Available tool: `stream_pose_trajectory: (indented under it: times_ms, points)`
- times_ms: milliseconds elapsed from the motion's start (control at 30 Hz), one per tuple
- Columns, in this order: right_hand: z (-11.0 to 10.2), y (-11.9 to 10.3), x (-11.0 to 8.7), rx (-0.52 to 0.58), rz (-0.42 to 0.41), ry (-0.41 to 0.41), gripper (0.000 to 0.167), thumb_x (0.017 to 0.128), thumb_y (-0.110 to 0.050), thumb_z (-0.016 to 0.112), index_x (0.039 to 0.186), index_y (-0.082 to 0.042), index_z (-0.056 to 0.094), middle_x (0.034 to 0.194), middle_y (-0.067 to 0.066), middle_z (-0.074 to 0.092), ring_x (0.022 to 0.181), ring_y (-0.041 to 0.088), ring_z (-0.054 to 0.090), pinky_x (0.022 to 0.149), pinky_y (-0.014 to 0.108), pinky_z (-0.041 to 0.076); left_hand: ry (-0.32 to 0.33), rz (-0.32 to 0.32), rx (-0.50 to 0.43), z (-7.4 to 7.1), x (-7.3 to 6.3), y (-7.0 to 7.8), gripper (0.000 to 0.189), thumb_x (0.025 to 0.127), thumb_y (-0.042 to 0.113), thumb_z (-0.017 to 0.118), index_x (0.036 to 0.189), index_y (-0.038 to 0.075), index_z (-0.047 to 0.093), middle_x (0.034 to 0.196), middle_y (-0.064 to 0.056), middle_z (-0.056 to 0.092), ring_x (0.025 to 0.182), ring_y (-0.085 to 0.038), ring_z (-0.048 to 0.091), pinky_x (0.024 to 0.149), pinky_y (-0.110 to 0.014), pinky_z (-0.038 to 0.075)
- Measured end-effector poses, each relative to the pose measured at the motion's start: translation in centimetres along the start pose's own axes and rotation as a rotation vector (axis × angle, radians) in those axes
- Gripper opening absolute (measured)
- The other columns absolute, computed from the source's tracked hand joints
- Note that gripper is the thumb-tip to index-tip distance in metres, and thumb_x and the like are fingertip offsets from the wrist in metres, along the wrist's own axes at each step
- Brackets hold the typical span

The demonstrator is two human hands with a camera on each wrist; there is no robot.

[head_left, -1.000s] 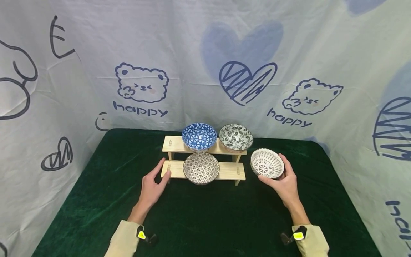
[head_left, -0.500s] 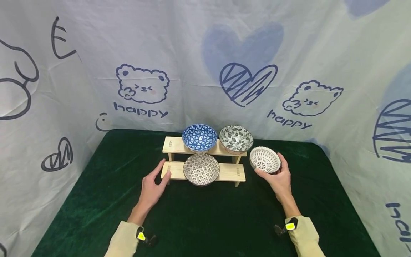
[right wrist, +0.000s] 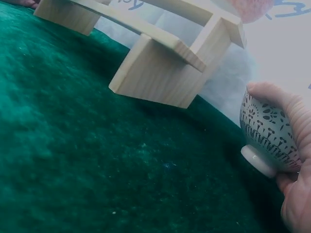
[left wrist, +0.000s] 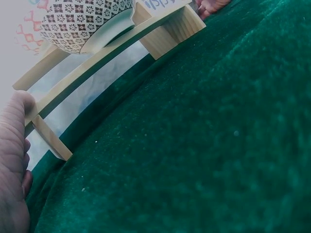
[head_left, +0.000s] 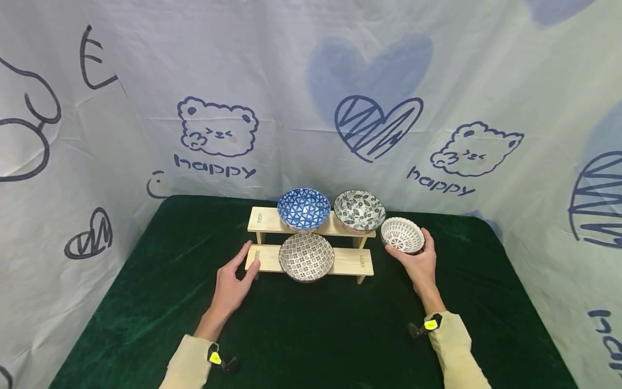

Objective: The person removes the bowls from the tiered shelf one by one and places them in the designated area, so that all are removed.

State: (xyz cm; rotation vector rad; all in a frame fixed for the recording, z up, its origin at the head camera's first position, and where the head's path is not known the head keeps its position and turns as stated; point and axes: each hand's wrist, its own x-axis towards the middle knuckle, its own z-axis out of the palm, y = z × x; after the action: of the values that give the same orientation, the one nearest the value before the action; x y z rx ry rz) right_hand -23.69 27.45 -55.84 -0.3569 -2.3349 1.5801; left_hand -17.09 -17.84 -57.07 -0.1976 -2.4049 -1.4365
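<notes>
My right hand (head_left: 421,269) holds a small white bowl (head_left: 402,235) with a dark dashed pattern, right of the wooden stand. In the right wrist view its footed underside (right wrist: 265,141) faces the cloth, and the thumb lies at its rim. My left hand (head_left: 232,286) grips the left end of the two-tier wooden stand (head_left: 351,261), thumb at the lower board's front corner. A brown-and-white patterned bowl (head_left: 306,257) sits on the lower board. Up on the top board stand a blue triangle-patterned bowl (head_left: 304,209) and, right of it, a leaf-patterned bowl (head_left: 359,210).
A dark green velvet cloth (head_left: 320,329) covers the table under the stand. Behind and along both sides hangs a pale fabric backdrop (head_left: 291,70) with blue drawings. The leaf-patterned bowl overhangs the right part of the top board, close beside the held bowl.
My right hand has carried the white bowl away from me, toward the back of the table and nearer the leaf-patterned bowl. My left hand and the stand have stayed in place.
</notes>
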Motion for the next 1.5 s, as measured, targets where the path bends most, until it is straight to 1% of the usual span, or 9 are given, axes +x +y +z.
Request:
stream_pose_trajectory:
  times_ms: [333,567,733,900,1067,1200,1433,1500]
  points:
    - [0.35,0.78,0.18,0.019,-0.005,-0.009,0.111,0.082,-0.028,0.091,0.165,-0.013,0.020,0.166,0.018,0.031,0.151,0.036,0.032,0.125,0.057,0.027,0.005,0.001,0.000,0.10,-0.01,0.06,0.057,0.103,0.028,0.068,0.154,0.007,0.052,0.157,-0.014,0.050,0.144,-0.030,0.049,0.118,-0.053,0.039]
    - [0.53,0.87,0.19,0.040,-0.024,-0.021,0.112,0.082,-0.028,0.091,0.166,-0.013,0.018,0.167,0.017,0.029,0.152,0.036,0.031,0.125,0.058,0.027,0.003,-0.003,0.007,0.09,0.10,-0.06,0.058,0.103,0.028,0.068,0.154,0.007,0.051,0.157,-0.016,0.050,0.145,-0.033,0.049,0.118,-0.057,0.039]
    - [0.41,1.04,0.12,0.053,-0.021,-0.030,0.113,0.082,-0.028,0.091,0.166,-0.013,0.017,0.168,0.016,0.028,0.153,0.035,0.030,0.125,0.057,0.026,-0.001,0.000,0.006,0.15,0.08,-0.02,0.058,0.103,0.028,0.068,0.154,0.006,0.051,0.157,-0.016,0.050,0.145,-0.032,0.049,0.118,-0.055,0.038]
    - [0.43,1.03,0.17,0.047,-0.012,-0.038,0.113,0.083,-0.028,0.091,0.166,-0.014,0.016,0.168,0.016,0.027,0.153,0.035,0.029,0.126,0.057,0.026,-0.002,0.000,0.008,0.17,0.09,-0.15,0.058,0.104,0.029,0.068,0.154,0.006,0.051,0.157,-0.016,0.050,0.145,-0.032,0.049,0.118,-0.056,0.038]
    - [0.45,0.84,0.21,0.035,-0.019,-0.057,0.114,0.083,-0.031,0.090,0.166,-0.012,0.014,0.168,0.017,0.026,0.153,0.037,0.029,0.125,0.059,0.025,0.002,0.001,0.006,0.08,0.07,-0.32,0.058,0.104,0.029,0.068,0.154,0.006,0.051,0.157,-0.015,0.050,0.145,-0.033,0.049,0.118,-0.058,0.039]
    - [0.37,0.89,0.15,0.024,-0.018,-0.077,0.115,0.084,-0.030,0.090,0.166,-0.011,0.013,0.168,0.018,0.026,0.152,0.037,0.030,0.125,0.058,0.027,0.007,0.000,0.008,0.02,-0.10,-0.35,0.058,0.103,0.029,0.068,0.154,0.008,0.052,0.157,-0.011,0.051,0.144,-0.030,0.050,0.117,-0.054,0.040]
    - [0.17,0.74,0.27,0.020,-0.034,-0.084,0.116,0.083,-0.028,0.091,0.166,-0.010,0.013,0.167,0.020,0.027,0.151,0.037,0.031,0.124,0.058,0.028,0.009,0.009,0.011,0.07,0.03,-0.23,0.057,0.103,0.029,0.068,0.154,0.007,0.052,0.157,-0.012,0.051,0.144,-0.030,0.050,0.117,-0.054,0.039]
    - [0.17,0.70,0.29,0.015,-0.031,-0.081,0.115,0.083,-0.029,0.091,0.166,-0.010,0.013,0.167,0.019,0.027,0.151,0.037,0.031,0.125,0.058,0.027,0.010,0.005,0.007,0.08,-0.04,-0.17,0.057,0.103,0.029,0.068,0.154,0.007,0.052,0.157,-0.011,0.051,0.144,-0.029,0.050,0.117,-0.052,0.039]
